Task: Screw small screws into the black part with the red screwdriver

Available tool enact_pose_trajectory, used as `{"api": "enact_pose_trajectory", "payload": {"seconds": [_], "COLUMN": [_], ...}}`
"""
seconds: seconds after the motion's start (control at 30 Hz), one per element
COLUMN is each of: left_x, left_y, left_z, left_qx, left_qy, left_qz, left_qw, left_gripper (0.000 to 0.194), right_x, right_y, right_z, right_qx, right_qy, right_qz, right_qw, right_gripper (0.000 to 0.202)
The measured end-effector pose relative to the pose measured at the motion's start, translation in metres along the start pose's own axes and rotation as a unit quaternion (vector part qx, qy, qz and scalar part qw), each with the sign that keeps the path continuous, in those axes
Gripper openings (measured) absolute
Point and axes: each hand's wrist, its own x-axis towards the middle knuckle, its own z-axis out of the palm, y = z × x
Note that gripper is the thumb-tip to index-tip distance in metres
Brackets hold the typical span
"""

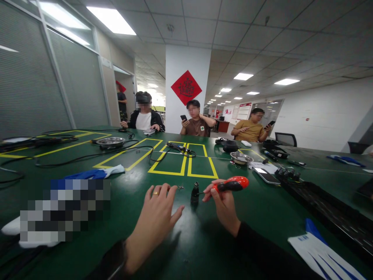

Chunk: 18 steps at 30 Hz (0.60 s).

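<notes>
My right hand (224, 206) grips a screwdriver (236, 183) with a red and black handle, held nearly level. Its thin shaft points left at a small black cylindrical part (194, 194) that stands upright on the green table. Whether the tip touches that part I cannot tell. To the left of the part, my left hand (155, 216) hovers palm down with fingers apart, holding nothing; a ring is on one finger. Just beyond its fingertips lie several tiny metal pieces (181, 187), perhaps screws, too small to make out clearly.
A long black tray (326, 210) with black parts at its end and a phone (266, 175) lie to the right. Gloves (326, 251) lie near the front right. Metal bowls (241, 157), cables and yellow tape rectangles (201, 177) are farther back. Several people sit across the table.
</notes>
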Motion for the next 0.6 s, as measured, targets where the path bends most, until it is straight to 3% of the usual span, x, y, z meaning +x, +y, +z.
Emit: {"api": "enact_pose_trajectory", "payload": {"seconds": [0.1,0.2,0.3,0.4,0.5,0.6], "left_x": [-0.028,-0.034,-0.015,0.018,0.047,0.061], "left_y": [-0.010,-0.019,-0.018,-0.007,0.003,0.006], "left_z": [-0.002,0.002,0.008,0.025,0.050,0.067], "left_qx": [0.052,0.058,-0.026,-0.167,-0.318,-0.433], "left_qy": [-0.012,-0.015,-0.028,-0.042,-0.046,-0.073], "left_qz": [-0.041,-0.065,-0.051,0.011,0.050,0.089], "left_qw": [0.998,0.996,0.998,0.985,0.946,0.894], "left_gripper": [0.038,0.040,0.045,0.060,0.076,0.073], "right_x": [0.000,0.000,0.000,0.000,0.000,-0.001], "right_y": [0.000,0.000,0.002,0.003,0.003,0.005], "right_z": [0.001,0.000,0.000,-0.001,-0.001,-0.002], "right_qx": [0.006,0.005,-0.007,-0.011,-0.008,-0.018], "right_qy": [0.004,0.002,0.000,0.004,0.003,-0.004], "right_qz": [0.003,0.007,0.003,0.002,0.003,-0.007], "right_qw": [1.000,1.000,1.000,1.000,1.000,1.000], "right_gripper": [0.014,0.014,0.014,0.015,0.016,0.015]}}
